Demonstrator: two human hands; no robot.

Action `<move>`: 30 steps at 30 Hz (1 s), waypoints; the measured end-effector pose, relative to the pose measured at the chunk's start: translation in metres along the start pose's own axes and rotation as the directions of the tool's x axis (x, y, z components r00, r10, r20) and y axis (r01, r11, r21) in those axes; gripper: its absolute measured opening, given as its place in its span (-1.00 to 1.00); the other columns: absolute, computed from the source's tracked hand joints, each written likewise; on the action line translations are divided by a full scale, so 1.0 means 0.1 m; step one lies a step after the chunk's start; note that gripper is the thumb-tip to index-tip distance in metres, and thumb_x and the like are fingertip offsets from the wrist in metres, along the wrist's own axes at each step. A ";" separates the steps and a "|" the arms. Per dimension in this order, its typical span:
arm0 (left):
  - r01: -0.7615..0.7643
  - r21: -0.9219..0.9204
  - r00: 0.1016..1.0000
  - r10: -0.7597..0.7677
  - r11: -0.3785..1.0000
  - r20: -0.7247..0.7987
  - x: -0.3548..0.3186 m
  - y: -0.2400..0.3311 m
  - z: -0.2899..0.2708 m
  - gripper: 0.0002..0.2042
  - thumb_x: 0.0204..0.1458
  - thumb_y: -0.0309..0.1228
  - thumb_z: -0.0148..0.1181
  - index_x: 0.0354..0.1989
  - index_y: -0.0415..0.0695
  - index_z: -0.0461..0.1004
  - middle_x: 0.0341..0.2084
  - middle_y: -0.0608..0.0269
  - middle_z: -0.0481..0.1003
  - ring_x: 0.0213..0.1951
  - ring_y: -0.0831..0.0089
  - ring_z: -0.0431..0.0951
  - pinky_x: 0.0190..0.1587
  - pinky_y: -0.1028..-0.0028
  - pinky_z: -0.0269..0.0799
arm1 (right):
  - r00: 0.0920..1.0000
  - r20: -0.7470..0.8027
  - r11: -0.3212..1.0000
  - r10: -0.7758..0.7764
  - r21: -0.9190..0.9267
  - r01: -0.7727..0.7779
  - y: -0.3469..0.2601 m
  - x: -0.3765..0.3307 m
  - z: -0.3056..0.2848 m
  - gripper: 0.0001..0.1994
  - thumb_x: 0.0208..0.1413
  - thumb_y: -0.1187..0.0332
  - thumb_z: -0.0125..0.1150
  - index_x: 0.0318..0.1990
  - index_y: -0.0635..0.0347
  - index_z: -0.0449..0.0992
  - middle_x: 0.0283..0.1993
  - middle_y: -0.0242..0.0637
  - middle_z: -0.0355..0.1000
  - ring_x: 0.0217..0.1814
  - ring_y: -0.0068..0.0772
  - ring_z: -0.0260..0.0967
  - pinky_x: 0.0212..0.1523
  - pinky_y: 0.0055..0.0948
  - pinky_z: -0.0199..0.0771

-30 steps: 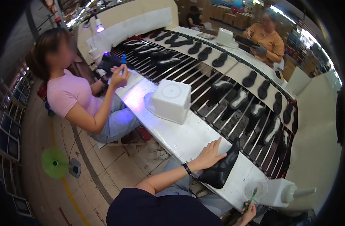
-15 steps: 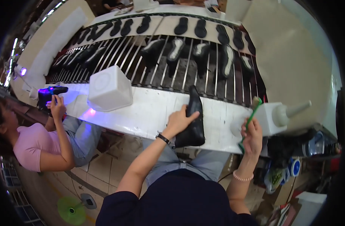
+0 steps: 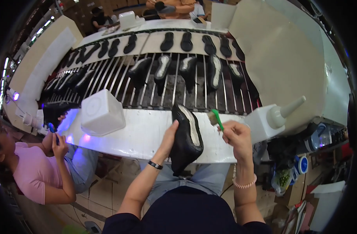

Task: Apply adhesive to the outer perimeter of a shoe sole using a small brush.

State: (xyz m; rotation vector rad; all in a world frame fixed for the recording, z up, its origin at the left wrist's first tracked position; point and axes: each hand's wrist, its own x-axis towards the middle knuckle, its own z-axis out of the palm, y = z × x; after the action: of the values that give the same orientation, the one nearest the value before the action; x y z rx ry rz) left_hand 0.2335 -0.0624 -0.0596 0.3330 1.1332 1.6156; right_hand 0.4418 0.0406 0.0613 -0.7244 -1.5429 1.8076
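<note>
Conveyor rack (image 3: 174, 84) of metal rods, carrying rows of dark shoe uppers and soles, some with pale insides turned up; it runs across the far side of the white surface (image 3: 143, 134). A large beige housing (image 3: 287, 58) rises at the right. On the surface, left of centre, stands a white square container (image 3: 101, 112); at the right end, a white squeeze bottle with a conical nozzle (image 3: 274, 119), just beside the right hand.

Black shoe upper (image 3: 186, 138), near the middle of the surface at its near edge, tilted up on end, its pale inner lining facing the camera. The left hand (image 3: 170, 136) is closed around its left side, steadying it. The right hand (image 3: 237, 136), curled into a fist, grips a green-handled brush (image 3: 215, 118), bristles held just right of the upper's top, not visibly touching it.

At the left, a seated person in a pink shirt (image 3: 32, 171) holds a small blue tool (image 3: 51, 128) under violet light.
</note>
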 end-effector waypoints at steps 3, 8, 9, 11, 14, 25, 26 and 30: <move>-0.082 0.024 0.994 0.080 0.996 0.068 0.07 0.14 -0.08 -0.45 0.24 0.01 -0.02 0.01 -0.34 0.44 -0.19 0.24 0.53 -0.18 0.56 0.51 -0.08 0.52 0.45 | 0.986 0.068 0.984 -0.155 -0.080 0.160 -0.25 0.04 0.03 -0.96 0.06 0.53 0.30 -0.36 0.32 0.58 -0.36 -0.39 0.47 -0.47 -0.71 0.25 -0.49 -0.67 0.22; -0.321 0.118 0.945 0.309 0.940 0.108 -0.09 0.59 0.11 -0.45 0.23 -0.06 0.03 0.13 -0.37 0.32 -0.05 0.17 0.46 -0.05 0.52 0.44 0.06 0.54 0.33 | 0.969 0.175 0.950 -0.174 -0.230 0.212 -0.46 -0.04 0.05 -0.90 -0.04 0.54 0.38 -0.33 0.32 0.64 -0.29 -0.34 0.47 -0.40 -0.69 0.30 -0.45 -0.68 0.23; -0.316 0.116 0.947 0.305 0.942 0.104 -0.12 0.61 0.13 -0.45 0.23 -0.06 0.03 0.13 -0.37 0.32 -0.05 0.17 0.46 -0.05 0.52 0.44 0.06 0.54 0.33 | 0.965 0.182 0.932 -0.187 -0.279 0.233 -0.46 -0.09 0.07 -0.89 -0.07 0.54 0.40 -0.34 0.31 0.65 -0.30 -0.33 0.47 -0.39 -0.68 0.32 -0.43 -0.67 0.25; -0.361 0.199 0.932 0.353 0.911 0.080 -0.16 0.68 0.14 -0.46 0.23 -0.10 0.04 0.15 -0.36 0.30 -0.03 0.16 0.45 -0.04 0.51 0.43 0.07 0.53 0.32 | 0.956 0.224 0.909 -0.190 -0.329 0.257 -0.46 -0.13 0.06 -0.89 -0.09 0.54 0.41 -0.35 0.30 0.65 -0.30 -0.33 0.47 -0.38 -0.66 0.33 -0.41 -0.66 0.27; -0.395 0.201 0.918 0.383 0.896 0.100 -0.23 0.73 0.17 -0.47 0.22 -0.11 0.06 0.15 -0.35 0.31 -0.03 0.17 0.45 -0.05 0.52 0.42 0.06 0.54 0.32 | 0.937 0.295 0.872 -0.187 -0.389 0.297 -0.47 -0.20 0.05 -0.88 -0.13 0.53 0.44 -0.37 0.27 0.66 -0.29 -0.32 0.46 -0.33 -0.58 0.38 -0.33 -0.59 0.33; -0.420 0.296 0.907 0.387 0.858 0.165 -0.34 0.70 0.34 -0.49 0.20 -0.11 0.10 0.11 -0.34 0.33 -0.09 0.18 0.48 -0.09 0.54 0.43 0.02 0.53 0.33 | 0.924 0.259 0.691 -0.283 -0.613 0.384 -0.29 0.14 0.08 -0.90 -0.06 0.47 0.40 -0.38 0.25 0.61 -0.37 -0.33 0.45 -0.36 -0.48 0.41 -0.37 -0.53 0.35; -0.416 0.295 0.909 0.382 0.860 0.167 -0.34 0.68 0.37 -0.49 0.20 -0.11 0.10 0.11 -0.34 0.33 -0.09 0.18 0.48 -0.09 0.54 0.43 0.02 0.53 0.33 | 0.925 0.255 0.691 -0.280 -0.616 0.379 -0.30 0.18 0.08 -0.90 -0.06 0.47 0.40 -0.38 0.25 0.61 -0.37 -0.33 0.45 -0.36 -0.48 0.41 -0.37 -0.53 0.35; -0.394 0.264 0.919 0.368 0.881 0.144 -0.31 0.63 0.39 -0.51 0.21 -0.12 0.10 0.08 -0.33 0.35 -0.13 0.19 0.49 -0.13 0.56 0.45 -0.03 0.55 0.35 | 0.900 0.234 0.680 -0.367 -0.593 0.432 -0.29 0.27 0.05 -0.89 -0.07 0.46 0.41 -0.40 0.27 0.60 -0.38 -0.33 0.45 -0.39 -0.48 0.40 -0.39 -0.53 0.35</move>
State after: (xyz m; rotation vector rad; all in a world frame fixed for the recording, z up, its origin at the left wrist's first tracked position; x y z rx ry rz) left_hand 0.2350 -0.0675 0.0209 0.8600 1.2924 1.7502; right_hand 0.4237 0.0614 0.0910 -0.5232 -2.2146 0.9853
